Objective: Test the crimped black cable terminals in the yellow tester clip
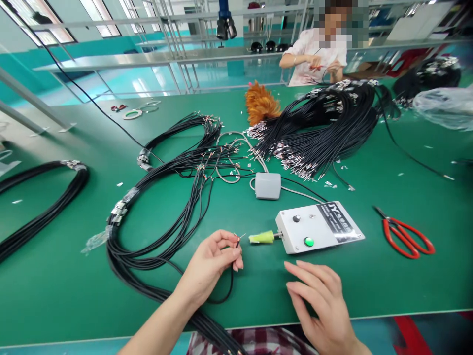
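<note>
My left hand (216, 261) pinches the end of a black cable (231, 282), whose thin bare wires (242, 236) stick out past the fingertips. Just to the right of those wires, a yellow-green tip (262, 237) juts from a white control box (301, 229) with a black knob and a lit green button. Below the box my right hand (318, 296) hovers with fingers apart and nothing in them. Left of my left hand a bundle of black cables (114, 246) curves across the table, with stripped coloured ends fanned out at its far side.
Red-handled scissors (406, 239) lie at the right. A grey plastic block (268, 186) sits behind the box. Farther back are a large heap of black cables (332, 123) and an orange feathery duster (260, 103). Another cable coil (48, 217) lies far left. A person (314, 56) works across the table.
</note>
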`<move>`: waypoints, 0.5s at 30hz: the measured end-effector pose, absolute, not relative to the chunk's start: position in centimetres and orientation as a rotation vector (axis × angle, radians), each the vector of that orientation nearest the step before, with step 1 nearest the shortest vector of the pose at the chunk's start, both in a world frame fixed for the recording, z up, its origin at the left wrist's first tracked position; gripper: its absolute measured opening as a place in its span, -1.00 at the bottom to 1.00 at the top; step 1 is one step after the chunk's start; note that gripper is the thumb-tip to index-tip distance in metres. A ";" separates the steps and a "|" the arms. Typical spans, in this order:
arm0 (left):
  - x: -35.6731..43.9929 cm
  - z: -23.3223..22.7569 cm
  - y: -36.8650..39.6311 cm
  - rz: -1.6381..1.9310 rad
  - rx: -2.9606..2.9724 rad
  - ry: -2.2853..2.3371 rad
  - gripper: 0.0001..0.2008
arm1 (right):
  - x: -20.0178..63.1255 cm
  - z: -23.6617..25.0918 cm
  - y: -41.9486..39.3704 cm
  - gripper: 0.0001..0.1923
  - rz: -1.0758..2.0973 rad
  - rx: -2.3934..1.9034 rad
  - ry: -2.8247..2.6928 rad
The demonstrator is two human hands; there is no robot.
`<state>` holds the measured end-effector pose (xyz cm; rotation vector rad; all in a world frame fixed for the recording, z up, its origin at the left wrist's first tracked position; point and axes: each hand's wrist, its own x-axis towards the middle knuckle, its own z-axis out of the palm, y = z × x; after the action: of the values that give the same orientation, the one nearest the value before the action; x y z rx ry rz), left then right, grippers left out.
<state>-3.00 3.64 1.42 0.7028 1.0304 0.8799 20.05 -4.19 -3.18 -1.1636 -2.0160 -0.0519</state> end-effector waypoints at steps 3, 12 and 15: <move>-2.9 1.5 3.2 0.841 0.662 1.010 -0.67 | 20.0 -3.7 -4.2 -0.76 -0.016 -1.157 -2.031; -7.4 4.9 10.0 1.035 1.208 1.343 -0.70 | 20.6 -4.4 -3.0 -0.82 -0.173 -1.049 -2.054; -10.8 8.1 15.9 1.368 1.277 1.450 -0.75 | 21.2 -5.5 -2.6 -0.85 -0.267 -1.015 -2.103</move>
<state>-10.85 15.88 8.12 1.2765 1.4499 1.3675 21.15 -2.57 -5.48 -1.0148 -2.1034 -0.2674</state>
